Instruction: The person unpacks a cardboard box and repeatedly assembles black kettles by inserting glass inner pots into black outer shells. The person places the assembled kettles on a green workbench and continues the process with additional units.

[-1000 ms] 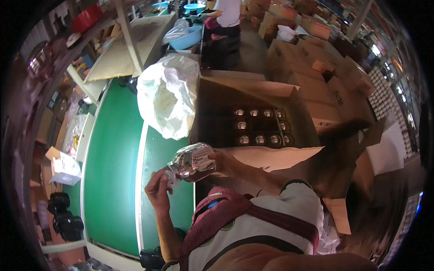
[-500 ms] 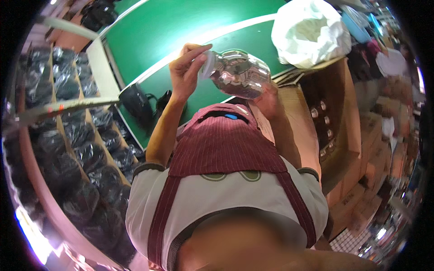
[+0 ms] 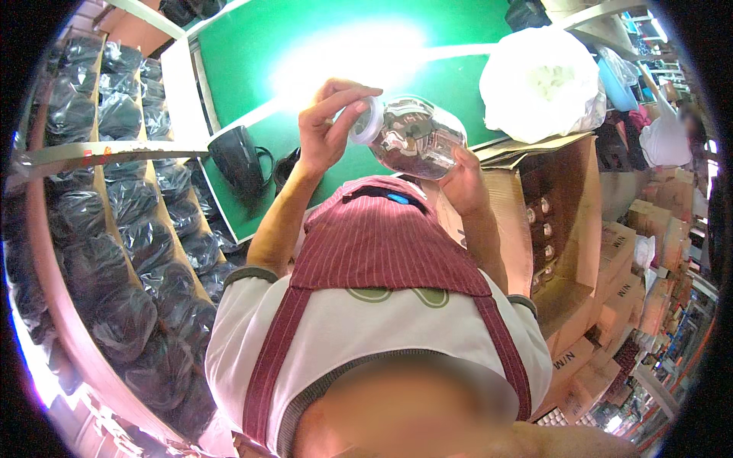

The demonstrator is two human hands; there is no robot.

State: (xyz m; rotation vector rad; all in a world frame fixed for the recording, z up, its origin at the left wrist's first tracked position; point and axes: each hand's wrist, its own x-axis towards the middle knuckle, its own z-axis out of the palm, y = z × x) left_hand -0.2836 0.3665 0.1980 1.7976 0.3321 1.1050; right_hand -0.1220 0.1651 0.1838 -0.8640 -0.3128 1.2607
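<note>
Tilted wider into view than half a second ago, the lid (image 3: 368, 125) is pinched by the left hand (image 3: 327, 126) at the jar's mouth; the right hand (image 3: 464, 182) grips the jar (image 3: 421, 139) near its base, above the green table (image 3: 466, 84).

White glare on green tabletop (image 3: 454, 80); fisheye-bent edges, black corners.

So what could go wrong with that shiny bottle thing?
The shiny silver bottle might slip, because the right hand holds just its rounded far end. The pale ring by its neck might drop, as the left hand seems to pinch it with the fingers. And the black jug sits near the edge of the green table, so a bump could perhaps knock it off.
</note>
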